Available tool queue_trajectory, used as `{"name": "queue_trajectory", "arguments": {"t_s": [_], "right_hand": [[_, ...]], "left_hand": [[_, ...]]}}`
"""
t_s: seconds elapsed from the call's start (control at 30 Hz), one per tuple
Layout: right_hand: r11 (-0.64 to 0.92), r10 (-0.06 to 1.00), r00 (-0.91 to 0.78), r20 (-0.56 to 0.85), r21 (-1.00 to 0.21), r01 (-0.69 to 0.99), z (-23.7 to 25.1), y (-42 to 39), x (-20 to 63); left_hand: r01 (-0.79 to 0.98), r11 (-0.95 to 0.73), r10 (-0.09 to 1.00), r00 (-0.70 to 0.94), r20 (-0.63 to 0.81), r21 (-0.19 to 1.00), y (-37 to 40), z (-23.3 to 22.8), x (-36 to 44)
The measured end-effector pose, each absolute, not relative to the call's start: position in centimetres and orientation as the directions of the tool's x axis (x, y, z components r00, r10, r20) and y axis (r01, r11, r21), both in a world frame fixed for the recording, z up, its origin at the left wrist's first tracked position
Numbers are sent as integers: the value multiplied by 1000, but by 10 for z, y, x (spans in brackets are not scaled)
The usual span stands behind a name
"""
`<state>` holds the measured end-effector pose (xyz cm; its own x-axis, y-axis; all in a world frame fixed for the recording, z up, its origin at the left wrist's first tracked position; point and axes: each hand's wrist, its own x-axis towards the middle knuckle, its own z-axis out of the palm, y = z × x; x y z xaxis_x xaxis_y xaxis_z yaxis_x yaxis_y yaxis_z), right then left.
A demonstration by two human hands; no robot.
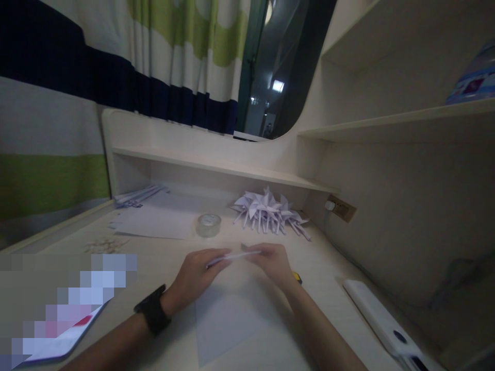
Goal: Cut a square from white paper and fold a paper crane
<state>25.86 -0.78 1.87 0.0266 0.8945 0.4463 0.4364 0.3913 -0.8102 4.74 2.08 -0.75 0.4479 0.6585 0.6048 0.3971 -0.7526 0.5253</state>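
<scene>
A thin folded paper strip [235,256] stretches between my two hands above the desk. My left hand [199,270], with a black band on its wrist, pinches the strip's left end. The other end lies in the closed fingers of my right hand [270,260]. By the right fingertips a small grey pointed piece [244,248] shows; I cannot tell what it is. Below the hands a white paper sheet [226,319] lies flat. Partly hidden by my right wrist is a small yellow and black object [297,277].
Behind the hands stand a clear tape roll [208,225] and a pile of paper pinwheels [266,208]. Paper sheets [158,216] and paper strips [143,195] lie back left, with small sticks [104,245] nearer. A white device [379,319] lies right; a blurred-out screen [65,319] left.
</scene>
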Motion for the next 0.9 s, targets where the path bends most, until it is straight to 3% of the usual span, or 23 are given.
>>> {"name": "queue_trajectory", "arguments": {"t_s": [0.3, 0.63, 0.77, 0.9], "right_hand": [[330, 926, 64, 372, -881, 339, 12, 3, 273], [271, 951, 94, 294, -941, 204, 1, 15, 288], [272, 953, 71, 294, -936, 223, 0, 16, 288], [267, 951, 103, 290, -944, 196, 1, 16, 286]], "left_hand": [[377, -858, 513, 585, 629, 349, 24, -2, 41], [543, -832, 496, 634, 593, 115, 40, -8, 31], [547, -821, 531, 623, 574, 166, 40, -9, 33], [484, -781, 621, 534, 574, 395, 44, -5, 31]]}}
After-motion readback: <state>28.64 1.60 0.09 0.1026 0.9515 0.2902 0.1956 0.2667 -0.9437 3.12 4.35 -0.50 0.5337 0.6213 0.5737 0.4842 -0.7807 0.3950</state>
